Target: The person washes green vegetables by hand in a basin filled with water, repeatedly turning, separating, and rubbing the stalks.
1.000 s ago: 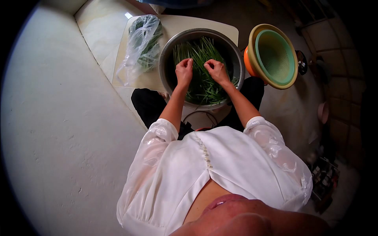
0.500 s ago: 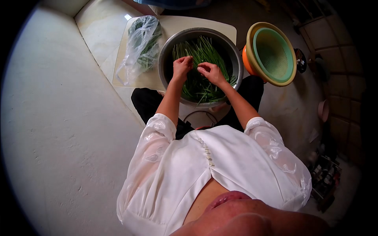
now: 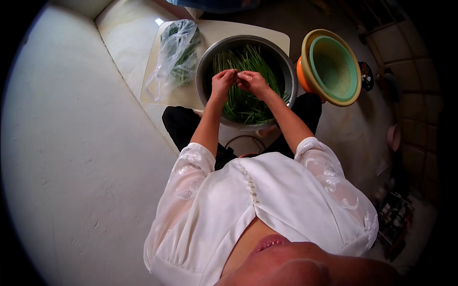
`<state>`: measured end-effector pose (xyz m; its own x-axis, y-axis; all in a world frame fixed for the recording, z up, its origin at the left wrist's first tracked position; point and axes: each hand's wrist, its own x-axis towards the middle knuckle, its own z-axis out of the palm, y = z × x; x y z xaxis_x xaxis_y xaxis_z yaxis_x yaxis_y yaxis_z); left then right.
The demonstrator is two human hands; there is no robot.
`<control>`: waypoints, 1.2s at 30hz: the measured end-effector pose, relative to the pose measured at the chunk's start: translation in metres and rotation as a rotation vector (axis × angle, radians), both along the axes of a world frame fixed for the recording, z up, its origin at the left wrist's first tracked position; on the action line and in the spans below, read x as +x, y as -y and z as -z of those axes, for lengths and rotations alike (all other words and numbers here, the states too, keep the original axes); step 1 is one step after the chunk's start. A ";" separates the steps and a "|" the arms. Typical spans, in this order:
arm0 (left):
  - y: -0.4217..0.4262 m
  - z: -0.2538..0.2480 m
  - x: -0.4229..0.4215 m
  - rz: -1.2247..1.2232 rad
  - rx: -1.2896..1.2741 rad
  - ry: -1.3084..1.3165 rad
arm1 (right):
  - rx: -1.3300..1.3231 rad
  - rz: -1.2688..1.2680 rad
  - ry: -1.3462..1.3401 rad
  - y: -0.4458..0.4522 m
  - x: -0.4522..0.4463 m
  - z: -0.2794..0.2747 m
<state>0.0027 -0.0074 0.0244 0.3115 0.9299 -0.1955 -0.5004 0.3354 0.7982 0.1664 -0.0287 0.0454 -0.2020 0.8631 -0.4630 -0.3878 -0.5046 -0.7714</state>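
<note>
A grey metal basin [image 3: 290, 71] holds a heap of long, thin green leaves [image 3: 245, 102] that look like chives. Above the heap, my left hand [image 3: 223, 83] is closed in a pinch. My right hand [image 3: 254, 83] is pinched too, its fingertips meeting those of the left. Whatever lies between the fingers is too small to make out. Left of the basin, a clear plastic bag [image 3: 177, 50] with more greens inside lies on a pale tabletop [image 3: 214, 27].
Right of the basin stand a green strainer [image 3: 334, 64] and a yellow-tan basin [image 3: 305, 50] stacked over an orange container [image 3: 302, 76]. My knees in black trousers [image 3: 179, 121] flank the metal basin. A pale wall [image 3: 81, 157] runs along the left.
My hands have come together, and their fingertips now meet over the greens. The whole view has shifted slightly, with the basin and bag a little further right.
</note>
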 end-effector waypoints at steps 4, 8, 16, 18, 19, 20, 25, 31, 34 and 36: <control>0.000 -0.023 0.006 -0.119 -0.204 -0.035 | -0.002 -0.060 0.019 0.002 0.002 -0.007; -0.006 -0.018 0.007 -0.157 -0.240 -0.076 | 0.092 -0.177 0.217 0.004 0.005 -0.012; -0.030 -0.013 0.002 -0.220 -0.180 -0.196 | 0.145 -0.253 0.382 0.026 0.028 -0.028; -0.038 -0.017 0.002 -0.253 -0.160 -0.222 | 0.159 -0.246 0.375 0.032 0.036 -0.027; -0.041 -0.019 -0.001 -0.245 -0.127 -0.228 | 0.171 -0.238 0.384 0.035 0.039 -0.027; -0.045 -0.019 -0.001 -0.259 -0.133 -0.223 | 0.185 -0.230 0.392 0.036 0.043 -0.026; -0.058 -0.021 -0.005 -0.291 -0.118 -0.230 | 0.250 -0.254 0.436 0.046 0.053 -0.035; -0.072 -0.007 -0.011 -0.303 -0.103 -0.236 | 0.316 -0.312 0.587 0.066 0.055 -0.058; -0.074 -0.008 -0.011 -0.325 -0.075 -0.195 | 0.368 -0.369 0.724 0.079 0.056 -0.064; -0.075 -0.008 -0.012 -0.282 -0.062 -0.275 | 0.391 -0.390 0.753 0.089 0.054 -0.075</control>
<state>-0.0088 0.0680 0.0329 -0.0268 0.9554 -0.2940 -0.3497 0.2666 0.8981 0.2207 -0.1181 0.1199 -0.2754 0.9194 -0.2809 0.4255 -0.1454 -0.8932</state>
